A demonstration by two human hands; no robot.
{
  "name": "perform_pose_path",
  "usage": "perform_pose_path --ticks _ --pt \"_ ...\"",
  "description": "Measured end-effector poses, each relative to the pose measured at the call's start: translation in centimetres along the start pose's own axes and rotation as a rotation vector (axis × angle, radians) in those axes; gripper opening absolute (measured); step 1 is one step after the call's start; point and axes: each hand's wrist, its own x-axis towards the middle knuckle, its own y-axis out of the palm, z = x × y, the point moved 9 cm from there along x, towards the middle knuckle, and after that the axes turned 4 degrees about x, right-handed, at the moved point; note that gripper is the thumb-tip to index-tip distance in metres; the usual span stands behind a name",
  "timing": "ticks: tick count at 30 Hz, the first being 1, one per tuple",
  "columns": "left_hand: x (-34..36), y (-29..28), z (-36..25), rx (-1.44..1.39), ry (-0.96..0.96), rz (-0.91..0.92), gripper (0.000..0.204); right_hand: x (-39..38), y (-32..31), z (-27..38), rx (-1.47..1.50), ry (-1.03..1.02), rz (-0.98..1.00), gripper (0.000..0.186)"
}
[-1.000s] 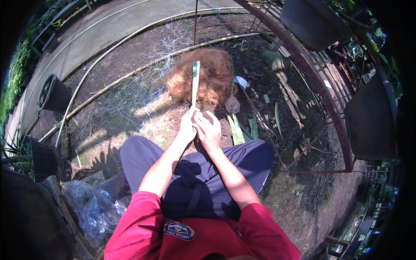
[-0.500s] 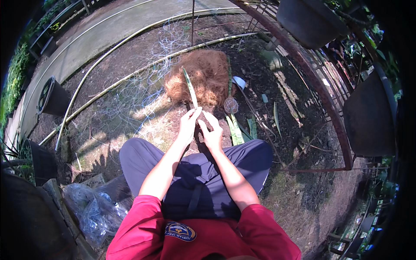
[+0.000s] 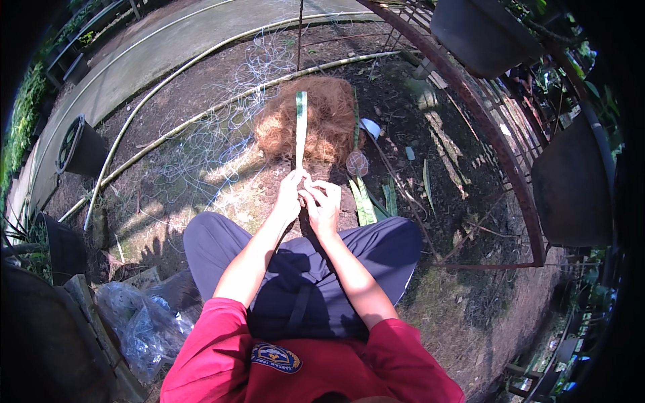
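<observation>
A long snake plant leaf (image 3: pixel 301 134), pale along most of its length with a green-banded upper end, stands up from my hands and points away from me. My left hand (image 3: pixel 287 196) is closed on its lower end. Close against it, my right hand (image 3: pixel 323 207) has its fingers curled and pinched at the leaf's base; the fingers hide that end. Beyond the hands lies a heap of brown coconut fibre (image 3: pixel 332 127), partly behind the leaf. Cut green leaf pieces (image 3: pixel 363 203) lie on the soil just right of my hands.
A round, string-wrapped ball (image 3: pixel 357 163) and a white bowl (image 3: pixel 370 128) sit beside the fibre. Tangled pale string (image 3: pixel 201 158) spreads left. A rusty metal frame (image 3: pixel 470 94) arches at right, near dark pots (image 3: pixel 571 181). Clear plastic (image 3: pixel 138 322) lies by my left knee.
The leaf has turned from a leftward tilt to nearly straight ahead and shows its broad face. My right hand's fingers have drawn in and curled closer to my left hand.
</observation>
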Motion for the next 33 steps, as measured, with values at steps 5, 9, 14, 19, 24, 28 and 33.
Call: perform_pose_path --ticks 5,9,14,19,24,28,33 --pt "-0.1 -0.1 0.3 0.063 0.015 -0.117 0.019 -0.2 0.8 -3.7 0.23 0.207 0.07 0.019" --pt "-0.4 0.9 -0.6 -0.126 -0.039 -0.109 0.026 0.7 0.9 -3.3 0.407 0.337 0.149 0.048" --pt "-0.7 0.4 -2.0 0.262 0.035 -0.165 0.022 0.8 0.2 -0.9 0.144 0.124 0.116 0.048" --pt "0.0 -2.2 -0.6 -0.066 0.116 -0.22 0.013 0.1 1.2 2.6 -0.008 -0.152 0.121 0.045" --pt "-0.7 -1.3 -0.2 -0.103 -0.029 -0.251 0.01 -0.2 1.1 3.5 -0.193 -0.222 0.121 0.043" --pt "0.3 -2.7 1.7 -0.205 -0.103 -0.247 0.012 -0.6 1.6 2.5 -0.116 -0.158 0.135 0.042" --pt "-0.2 -0.8 0.7 -0.266 -0.207 -0.293 0.018 -0.1 1.0 3.7 -0.071 -0.262 0.095 0.04"
